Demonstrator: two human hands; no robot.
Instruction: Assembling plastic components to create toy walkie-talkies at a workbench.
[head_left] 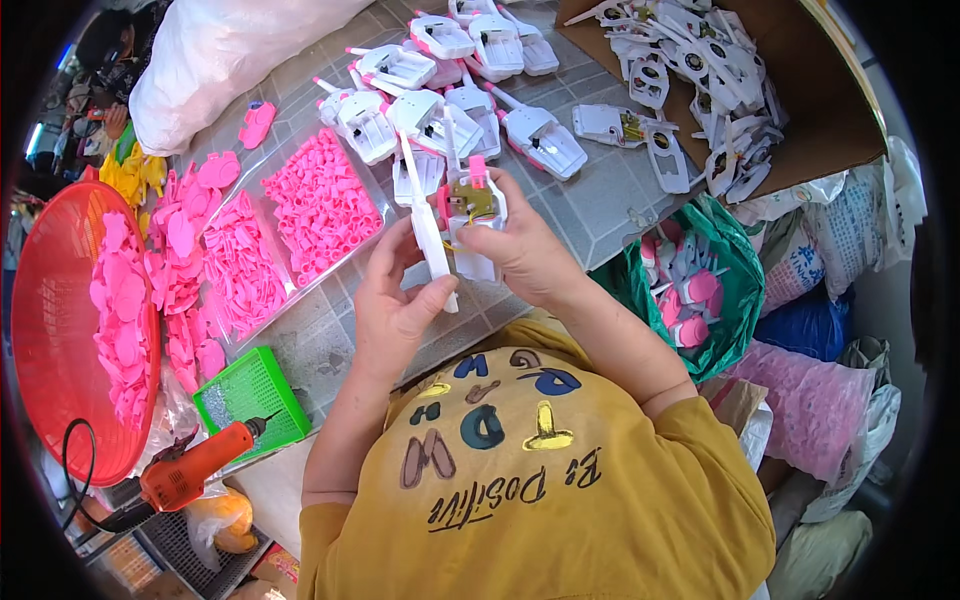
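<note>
My left hand (392,315) pinches a long white plastic casing half (430,248), seen nearly edge-on and standing upright. Close beside it, my right hand (530,250) grips the other casing half (480,266), its inside exposed. In that half sit a small green circuit board (468,200), thin wires and a pink piece (478,172) at the top. A second pink bit shows between the two halves, which are apart at this angle. My right fingertips are partly hidden behind the casing. Just beyond my hands lie several similar white casings (425,120) with pink tips.
To the left are clear trays of small pink parts (322,205), a red basket (50,330), a green basket (285,390) and an orange electric screwdriver (195,470). A cardboard box (840,110) of white casings stands far right; a green bag (735,290) hangs nearer.
</note>
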